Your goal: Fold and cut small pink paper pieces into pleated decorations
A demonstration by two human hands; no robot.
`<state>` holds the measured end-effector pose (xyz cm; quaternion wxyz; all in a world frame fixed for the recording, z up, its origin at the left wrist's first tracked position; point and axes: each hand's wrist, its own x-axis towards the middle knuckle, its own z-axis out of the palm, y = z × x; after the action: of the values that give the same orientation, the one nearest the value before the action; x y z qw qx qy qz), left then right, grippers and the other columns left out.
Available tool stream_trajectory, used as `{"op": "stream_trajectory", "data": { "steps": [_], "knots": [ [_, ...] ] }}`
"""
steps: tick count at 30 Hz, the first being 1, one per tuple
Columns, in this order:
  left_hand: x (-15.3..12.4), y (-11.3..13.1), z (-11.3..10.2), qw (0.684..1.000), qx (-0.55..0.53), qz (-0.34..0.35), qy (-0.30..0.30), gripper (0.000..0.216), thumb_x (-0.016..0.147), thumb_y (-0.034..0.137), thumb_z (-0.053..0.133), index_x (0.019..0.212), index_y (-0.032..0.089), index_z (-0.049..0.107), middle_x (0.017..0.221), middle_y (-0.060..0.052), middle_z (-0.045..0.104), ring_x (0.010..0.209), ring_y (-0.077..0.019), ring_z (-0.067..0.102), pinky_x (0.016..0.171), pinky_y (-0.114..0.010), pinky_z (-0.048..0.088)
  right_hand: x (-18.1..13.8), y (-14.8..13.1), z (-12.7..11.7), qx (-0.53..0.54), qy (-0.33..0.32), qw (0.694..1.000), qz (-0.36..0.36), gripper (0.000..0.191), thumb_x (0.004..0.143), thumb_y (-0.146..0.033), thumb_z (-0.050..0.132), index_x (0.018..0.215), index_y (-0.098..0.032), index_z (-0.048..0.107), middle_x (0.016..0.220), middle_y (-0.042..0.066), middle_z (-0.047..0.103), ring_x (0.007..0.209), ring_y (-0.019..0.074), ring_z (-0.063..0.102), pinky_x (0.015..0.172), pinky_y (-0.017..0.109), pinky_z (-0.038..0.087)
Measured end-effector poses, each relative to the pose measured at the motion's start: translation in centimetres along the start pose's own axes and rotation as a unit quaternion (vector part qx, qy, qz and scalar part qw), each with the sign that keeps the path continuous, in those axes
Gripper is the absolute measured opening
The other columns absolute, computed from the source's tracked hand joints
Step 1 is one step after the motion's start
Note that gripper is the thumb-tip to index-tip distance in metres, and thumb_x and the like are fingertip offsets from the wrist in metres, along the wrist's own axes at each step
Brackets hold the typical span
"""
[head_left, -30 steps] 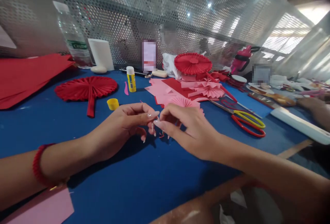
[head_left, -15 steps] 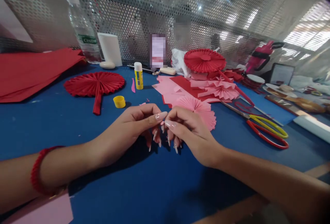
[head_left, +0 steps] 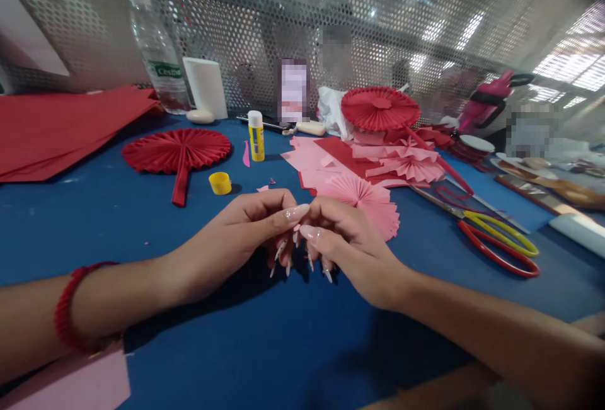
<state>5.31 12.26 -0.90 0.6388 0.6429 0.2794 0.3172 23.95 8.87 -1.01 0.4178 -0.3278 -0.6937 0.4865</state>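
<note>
My left hand (head_left: pixel 258 224) and my right hand (head_left: pixel 352 240) meet above the blue table, fingers curled and thumbs pressed in. Between the fingertips a tiny bit of pink paper (head_left: pixel 297 227) peeks out, pinched by both hands; the rest of it is hidden. Just behind my right hand lies a pleated pink paper fan (head_left: pixel 373 199), partly covered by it. Beyond my left hand are a yellow glue cap (head_left: pixel 220 183), an upright yellow glue stick (head_left: pixel 256 138) with a white end, and a red pleated fan (head_left: pixel 182 148) with a handle.
Scissors (head_left: pixel 498 240) with red and yellow handles lie at right. Red paper sheets (head_left: pixel 61 133) spread at far left, beside a water bottle (head_left: pixel 161 63). Another red fan (head_left: pixel 380 108) rests behind pink scraps. Pink paper (head_left: pixel 89 381) sits under my left forearm. A perforated metal screen (head_left: pixel 236 26) stands behind.
The view has shifted slightly, so the table items sit a little differently in the frame. Both hands keep their pinch, with only small finger movements.
</note>
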Motion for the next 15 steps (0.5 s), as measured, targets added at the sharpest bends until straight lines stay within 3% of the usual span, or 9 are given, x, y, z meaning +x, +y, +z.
{"op": "stream_trajectory", "data": {
  "steps": [7, 15],
  "knots": [
    [-0.07, 0.53, 0.15, 1.0, -0.008, -0.015, 0.011, 0.036, 0.09, 0.047, 0.071, 0.072, 0.018, 0.059, 0.056, 0.006, 0.061, 0.046, -0.0061, 0.054, 0.044, -0.012, 0.045, -0.04, 0.18, 0.06, -0.062, 0.023, 0.998, 0.003, 0.016, 0.09, -0.03, 0.062, 0.081, -0.021, 0.052, 0.069, -0.004, 0.058, 0.054, 0.009, 0.051, 0.049, 0.023, 0.04],
    [-0.02, 0.26, -0.12, 0.998, 0.023, -0.027, 0.045, 0.027, 0.085, 0.037, 0.077, 0.068, 0.018, 0.069, 0.051, 0.005, 0.063, 0.044, -0.0053, 0.054, 0.042, -0.009, 0.043, 0.13, 0.36, 0.11, -0.094, 0.06, 0.993, 0.035, 0.021, 0.081, -0.029, 0.072, 0.078, -0.021, 0.053, 0.065, -0.005, 0.057, 0.053, 0.0089, 0.047, 0.048, 0.023, 0.035]
  ]
}}
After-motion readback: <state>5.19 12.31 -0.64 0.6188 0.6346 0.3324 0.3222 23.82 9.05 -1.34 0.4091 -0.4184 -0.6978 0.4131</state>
